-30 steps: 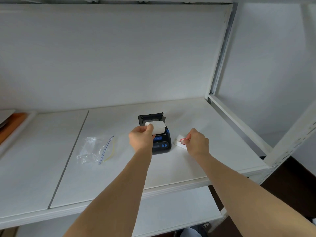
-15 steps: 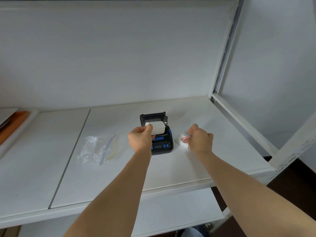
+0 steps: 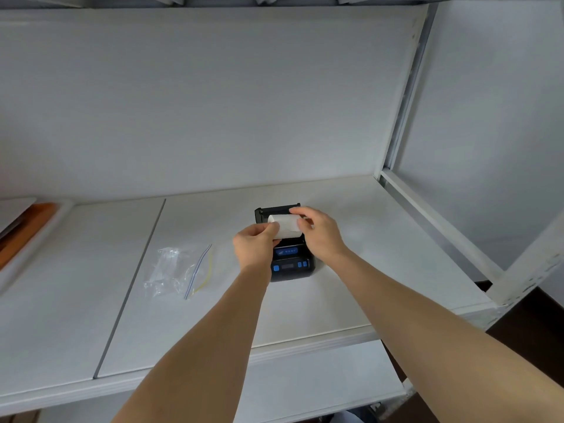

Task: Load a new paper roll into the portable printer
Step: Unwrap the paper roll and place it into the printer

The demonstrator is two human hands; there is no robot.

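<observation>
At the centre of the frame, your left hand (image 3: 255, 249) and right hand (image 3: 320, 232) together hold a white paper roll (image 3: 284, 226) just above the open black portable printer (image 3: 290, 261), whose lid (image 3: 276, 211) stands raised behind it. Your left fingers close on the roll's near end; your right fingers pinch its far side. The printer sits on a white shelf (image 3: 366, 288). A clear zip bag (image 3: 178, 270) lies to the left, well apart.
</observation>
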